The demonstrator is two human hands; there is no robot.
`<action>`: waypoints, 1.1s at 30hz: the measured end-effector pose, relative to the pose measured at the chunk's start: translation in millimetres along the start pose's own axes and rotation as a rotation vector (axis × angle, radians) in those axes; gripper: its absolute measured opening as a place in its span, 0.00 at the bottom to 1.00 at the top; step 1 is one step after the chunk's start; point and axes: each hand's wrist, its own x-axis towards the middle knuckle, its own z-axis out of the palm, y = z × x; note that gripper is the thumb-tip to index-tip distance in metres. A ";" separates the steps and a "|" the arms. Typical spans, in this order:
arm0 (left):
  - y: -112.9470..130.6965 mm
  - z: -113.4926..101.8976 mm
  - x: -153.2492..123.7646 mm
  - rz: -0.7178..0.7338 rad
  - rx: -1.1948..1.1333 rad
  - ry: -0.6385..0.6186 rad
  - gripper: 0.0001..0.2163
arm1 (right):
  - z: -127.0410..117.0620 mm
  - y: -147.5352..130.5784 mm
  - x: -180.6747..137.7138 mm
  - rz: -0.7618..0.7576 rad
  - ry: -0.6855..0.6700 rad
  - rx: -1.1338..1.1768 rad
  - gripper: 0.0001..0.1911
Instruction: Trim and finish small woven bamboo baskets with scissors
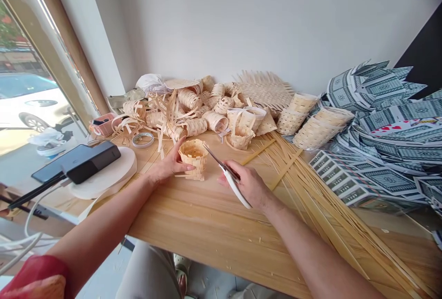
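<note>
A small woven basket [196, 163] of pale wood strips stands near the middle of the wooden table. My left hand [172, 163] grips it from the left side, with the thumb across its front and the fingers behind it. In my right hand [247, 181] is a pair of scissors [234, 184] with white handles. Their blades point up and left, with the tips close to the basket's right rim. Whether they touch the rim I cannot tell. One strip end sticks out at the basket's lower left.
Behind lies a heap of woven baskets [195, 126] and loose strips. Long flat strips [311, 198] run along the right, beside folded playing-card pieces [380, 175]. A tape roll [142, 140] lies at left, near a black power bank [93, 161] on a white round board [117, 175].
</note>
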 end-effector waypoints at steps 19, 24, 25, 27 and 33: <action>23.3 -10.9 -7.0 0.141 0.389 -0.053 0.34 | -6.3 -7.1 -5.9 -0.184 0.028 -0.463 0.09; 21.7 -11.0 -6.8 0.164 0.460 -0.050 0.37 | -5.4 -10.4 -6.5 -0.206 0.034 -0.564 0.07; 21.0 -10.9 -6.7 0.166 0.462 -0.046 0.38 | -5.2 -11.2 -6.7 -0.209 0.032 -0.578 0.07; 19.3 -10.4 -6.5 0.166 0.457 -0.035 0.39 | -4.6 -12.9 -6.9 -0.218 0.029 -0.592 0.07; 18.3 -5.5 -7.8 0.164 0.408 -0.039 0.37 | -2.3 -15.2 -8.2 -0.245 0.052 -0.605 0.07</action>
